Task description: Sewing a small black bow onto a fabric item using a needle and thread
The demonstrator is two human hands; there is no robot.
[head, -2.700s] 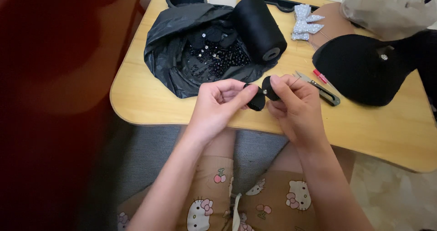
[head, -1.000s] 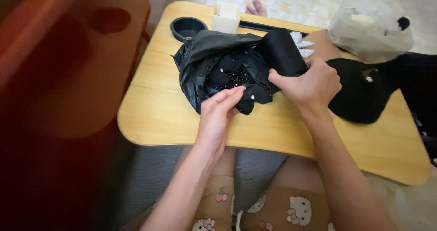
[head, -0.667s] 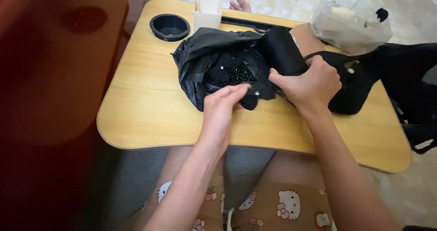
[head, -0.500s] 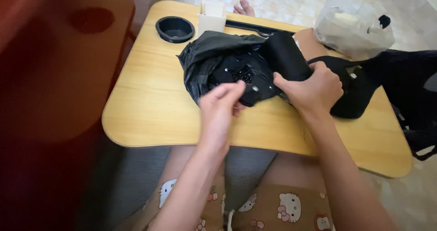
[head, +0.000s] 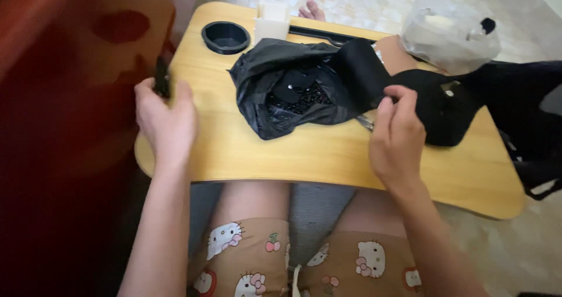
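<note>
Hands have split apart: my left hand (head: 165,120) has swung to the frame's left edge, fingers closed on a small dark piece (head: 161,78); right hand (head: 397,134) pinches the black fabric (head: 374,74) mid-surface (head: 246,156) beside the black bag (head: 287,89).

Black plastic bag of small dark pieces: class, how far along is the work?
Done: the black plastic bag lies open on the lap table. In hand: the left hand holds a small dark piece off the table's edge; the right hand pinches black fabric. Left: many pieces remain inside.
</note>
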